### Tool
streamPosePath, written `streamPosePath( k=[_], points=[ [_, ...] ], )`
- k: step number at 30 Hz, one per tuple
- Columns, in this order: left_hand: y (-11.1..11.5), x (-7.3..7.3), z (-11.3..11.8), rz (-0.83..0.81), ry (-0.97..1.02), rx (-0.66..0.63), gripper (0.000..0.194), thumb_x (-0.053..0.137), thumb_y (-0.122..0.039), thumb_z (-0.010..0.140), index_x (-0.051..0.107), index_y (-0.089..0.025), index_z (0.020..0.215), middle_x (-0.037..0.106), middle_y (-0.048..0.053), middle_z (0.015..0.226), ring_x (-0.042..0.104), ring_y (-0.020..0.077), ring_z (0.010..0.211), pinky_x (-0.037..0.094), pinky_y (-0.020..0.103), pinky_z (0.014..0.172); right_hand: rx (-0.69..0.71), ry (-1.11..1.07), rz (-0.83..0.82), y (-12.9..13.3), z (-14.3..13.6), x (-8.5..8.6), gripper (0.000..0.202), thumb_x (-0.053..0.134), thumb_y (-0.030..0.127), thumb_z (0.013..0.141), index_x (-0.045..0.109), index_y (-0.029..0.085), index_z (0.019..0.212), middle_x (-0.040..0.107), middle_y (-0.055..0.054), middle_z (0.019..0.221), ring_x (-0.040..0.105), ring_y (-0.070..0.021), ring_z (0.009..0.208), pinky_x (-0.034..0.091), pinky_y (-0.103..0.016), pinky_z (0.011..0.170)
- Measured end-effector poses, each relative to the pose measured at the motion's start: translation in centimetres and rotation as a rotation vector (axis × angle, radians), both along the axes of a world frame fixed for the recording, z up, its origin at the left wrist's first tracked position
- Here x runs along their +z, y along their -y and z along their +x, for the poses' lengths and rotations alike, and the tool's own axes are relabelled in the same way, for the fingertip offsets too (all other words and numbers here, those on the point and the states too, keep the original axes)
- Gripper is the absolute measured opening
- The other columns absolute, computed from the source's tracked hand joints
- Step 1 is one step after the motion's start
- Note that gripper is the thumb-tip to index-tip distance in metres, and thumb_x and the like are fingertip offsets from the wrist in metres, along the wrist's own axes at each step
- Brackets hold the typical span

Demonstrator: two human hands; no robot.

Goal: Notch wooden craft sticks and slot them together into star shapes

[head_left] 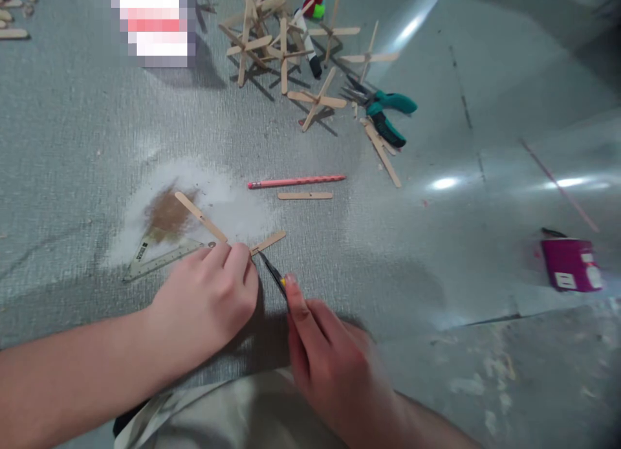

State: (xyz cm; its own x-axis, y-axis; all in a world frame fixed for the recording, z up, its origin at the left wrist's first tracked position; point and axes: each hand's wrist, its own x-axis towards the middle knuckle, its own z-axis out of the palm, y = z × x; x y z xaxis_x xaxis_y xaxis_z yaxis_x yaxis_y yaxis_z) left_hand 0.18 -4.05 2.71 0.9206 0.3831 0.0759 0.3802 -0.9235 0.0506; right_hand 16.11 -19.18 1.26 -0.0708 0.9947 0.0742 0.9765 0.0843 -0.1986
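My left hand (213,290) is closed on one end of a wooden craft stick (272,242) and presses it down on the grey surface. In my right hand (330,358) is a utility knife (274,272) with a dark blade and a bit of yellow on its body. The blade tip touches the stick at a small dark notch, just right of my left fingers. Another craft stick (200,215), marked near its middle, lies beyond my left hand. Partly under that hand is a clear set square (165,258). A third stick (305,195) rests farther off, below a pink pencil (297,181).
Several crossed craft-stick pieces (317,101) stand at the back, around a white marker (309,48). Green-handled pliers (388,109) lie beside loose sticks (381,153). A purple packet (571,264) is at the right. White and brown powder (169,209) covers the surface left of centre.
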Motion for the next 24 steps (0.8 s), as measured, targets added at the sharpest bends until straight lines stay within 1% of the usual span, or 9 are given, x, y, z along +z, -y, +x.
streamPosePath(
  k=[4, 6, 9, 14, 18, 21, 24],
  points=[
    [0.3, -0.4, 0.0, 0.073, 0.009, -0.004, 0.019, 0.054, 0.0, 0.081, 0.066, -0.014, 0.076, 0.06, 0.008, 0.071, 0.059, 0.0229, 0.058, 0.052, 0.034, 0.048, -0.003, 0.015, 0.029, 0.5, -0.5, -0.5, 0.06, 0.041, 0.009, 0.102, 0.028, 0.002, 0.16, 0.065, -0.005, 0.078, 0.059, -0.0156, 0.058, 0.048, -0.029, 0.049],
    [0.3, -0.5, 0.1, 0.07, -0.001, -0.001, 0.02, 0.053, 0.0, 0.081, 0.067, -0.014, 0.076, 0.06, 0.008, 0.071, 0.06, 0.023, 0.058, 0.052, 0.033, 0.048, -0.015, 0.004, 0.043, 0.6, -0.8, -0.6, 0.063, 0.041, 0.009, 0.102, 0.022, 0.002, 0.162, 0.065, -0.004, 0.077, 0.059, -0.016, 0.058, 0.049, -0.029, 0.049],
    [0.1, -0.4, 0.1, 0.039, -0.022, -0.023, 0.019, 0.054, -0.001, 0.081, 0.067, -0.014, 0.076, 0.061, 0.008, 0.073, 0.061, 0.023, 0.059, 0.054, 0.033, 0.048, -0.027, -0.012, 0.049, 0.8, -1.0, -0.7, 0.064, 0.041, 0.01, 0.103, 0.018, 0.003, 0.163, 0.065, -0.004, 0.078, 0.059, -0.0163, 0.058, 0.051, -0.029, 0.049],
    [-0.2, -0.4, -0.2, 0.037, -0.025, -0.023, 0.019, 0.054, 0.0, 0.081, 0.067, -0.014, 0.077, 0.06, 0.008, 0.074, 0.061, 0.0228, 0.061, 0.051, 0.033, 0.048, -0.04, -0.049, 0.045, 1.6, -0.5, -1.1, 0.064, 0.042, 0.012, 0.103, 0.02, 0.006, 0.163, 0.067, -0.005, 0.08, 0.06, -0.0166, 0.059, 0.053, -0.028, 0.05],
    [-0.4, -0.6, -0.5, 0.009, -0.008, -0.031, 0.02, 0.053, 0.0, 0.083, 0.067, -0.014, 0.078, 0.059, 0.007, 0.076, 0.059, 0.022, 0.062, 0.05, 0.033, 0.051, -0.101, -0.113, 0.05, 1.9, 0.6, -1.2, 0.063, 0.044, 0.013, 0.103, 0.025, 0.012, 0.163, 0.073, -0.01, 0.096, 0.067, -0.0163, 0.068, 0.057, -0.026, 0.058],
    [-0.7, -0.8, -0.8, -0.005, 0.024, -0.06, 0.017, 0.054, -0.002, 0.084, 0.068, -0.012, 0.081, 0.059, 0.007, 0.078, 0.059, 0.0227, 0.064, 0.052, 0.034, 0.053, -0.082, -0.144, 0.04, 1.5, 1.2, -1.0, 0.061, 0.046, 0.014, 0.102, 0.03, 0.015, 0.161, 0.074, -0.011, 0.105, 0.071, -0.0175, 0.076, 0.059, -0.026, 0.062],
    [-0.7, -0.9, -1.1, 0.008, 0.068, -0.092, 0.014, 0.056, -0.004, 0.085, 0.068, -0.01, 0.082, 0.06, 0.008, 0.078, 0.06, 0.0236, 0.064, 0.054, 0.035, 0.053, -0.051, -0.173, 0.005, 1.0, 1.3, -0.8, 0.059, 0.045, 0.015, 0.101, 0.033, 0.016, 0.159, 0.074, -0.01, 0.107, 0.069, -0.0167, 0.069, 0.06, -0.028, 0.062]
  ],
)
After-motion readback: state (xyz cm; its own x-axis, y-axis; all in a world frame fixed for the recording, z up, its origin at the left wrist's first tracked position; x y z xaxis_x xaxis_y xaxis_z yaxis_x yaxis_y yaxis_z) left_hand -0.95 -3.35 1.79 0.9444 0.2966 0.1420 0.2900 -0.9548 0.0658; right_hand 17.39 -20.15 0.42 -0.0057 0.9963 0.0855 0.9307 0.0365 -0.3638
